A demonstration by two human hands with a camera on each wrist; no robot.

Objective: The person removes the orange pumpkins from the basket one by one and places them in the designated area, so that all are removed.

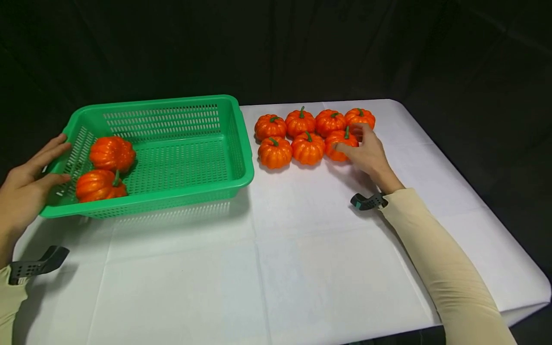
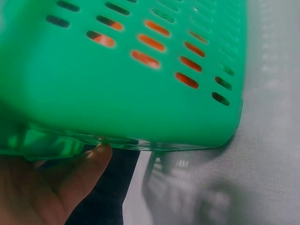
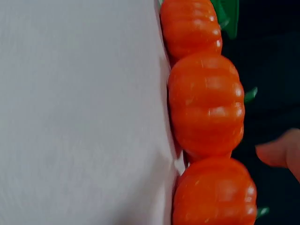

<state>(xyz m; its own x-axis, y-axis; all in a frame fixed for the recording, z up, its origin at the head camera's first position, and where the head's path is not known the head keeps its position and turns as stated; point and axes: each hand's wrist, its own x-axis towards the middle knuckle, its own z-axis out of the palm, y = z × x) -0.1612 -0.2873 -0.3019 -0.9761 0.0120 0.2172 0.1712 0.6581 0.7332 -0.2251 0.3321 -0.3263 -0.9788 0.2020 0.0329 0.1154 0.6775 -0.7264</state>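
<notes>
My left hand (image 1: pixel 26 191) rests with fairly straight fingers on the left end of a green plastic basket (image 1: pixel 185 190). In the left wrist view, its thumb (image 2: pixel 89 173) is against the basket's edge. Two small orange pumpkins (image 1: pixel 112 153) lie in the left part of the basket. My right hand (image 1: pixel 366 148) is over the right end of two rows of several pumpkins, its fingers spread about the front-right pumpkin (image 1: pixel 340 143). The right wrist view has the thumb (image 3: pixel 281 152) apart from the pumpkins, with the other fingers out of sight.
The other pumpkins (image 1: pixel 308 148) stand close together just right of the basket, green stems mostly upward. A white cloth (image 1: pixel 194 287) covers the table, whose right edge slopes toward the front. Black curtain (image 1: pixel 302 48) hangs behind.
</notes>
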